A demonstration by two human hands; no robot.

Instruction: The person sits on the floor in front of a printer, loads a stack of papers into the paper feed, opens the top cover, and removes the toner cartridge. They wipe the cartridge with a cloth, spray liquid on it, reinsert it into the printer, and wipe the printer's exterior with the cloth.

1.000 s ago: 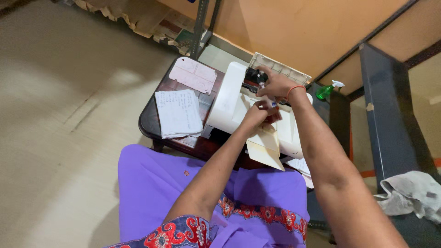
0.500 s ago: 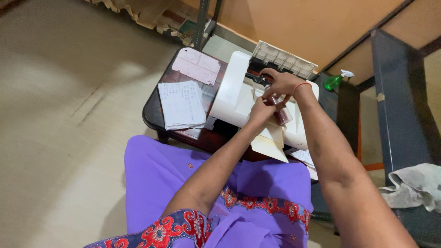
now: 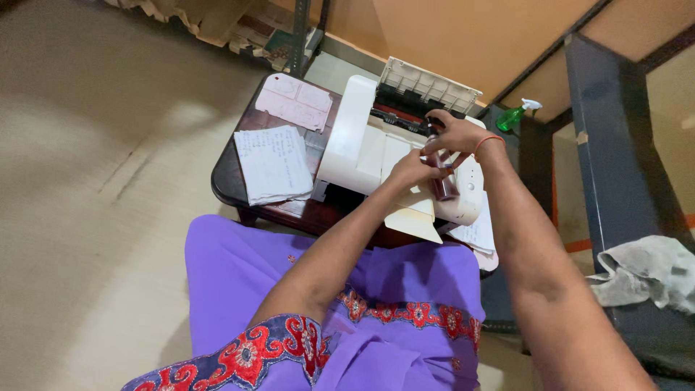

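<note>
Nearest you: one lap in purple cloth with a red-patterned border, and your two bare forearms reaching forward over it. One low dark wooden table with rounded corners stands just past your knees; its near edge touches the cloth. Open floor, pale and smooth, lies wide to its left; to its right a dark metal frame stands close, one crumpled grey rag draped on it. On the tabletop: two sheets of paper, one white handwritten sheet at the near left edge and one pinkish sheet at the far left corner. One white plastic printer fills the right half, its ribbed rear tray tilted up at the far edge. Above the printer's right side your left hand and right hand meet on one small dark bottle; both are closed on it, the left pinching its lower part, the right at its top. Beyond, one green spray bottle.
</note>
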